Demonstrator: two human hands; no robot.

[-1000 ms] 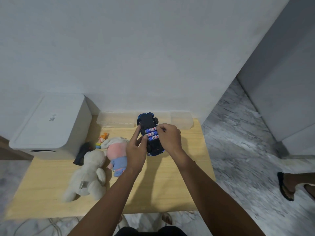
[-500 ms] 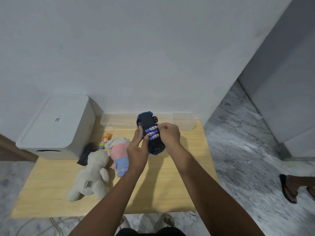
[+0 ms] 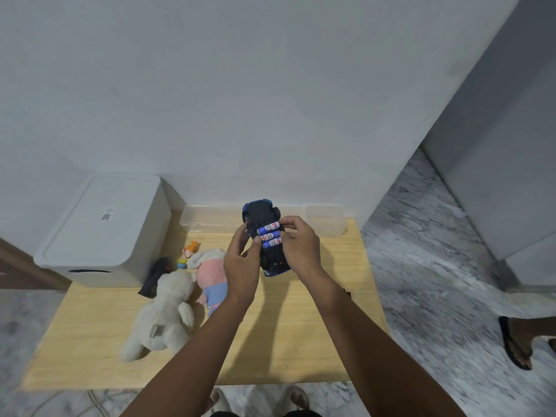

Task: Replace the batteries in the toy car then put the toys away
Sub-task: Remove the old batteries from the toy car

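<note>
I hold a dark blue toy car upside down above the wooden table. Three blue and white batteries lie side by side in its open underside. My left hand grips the car's left side, thumb near the batteries. From the right, my right hand grips the car, its fingertips at the battery ends. On the table to the left lie a white plush toy, a pink and blue plush toy, a small orange figure and a black toy.
A white lidded bin stands at the table's back left. A clear plastic container lies along the wall behind the car. A small dark piece lies near the table's right edge. Another person's sandalled foot is on the marble floor at right.
The car and both hands stayed almost where they were; my right fingers shifted slightly at the battery ends. The view moved a little.
</note>
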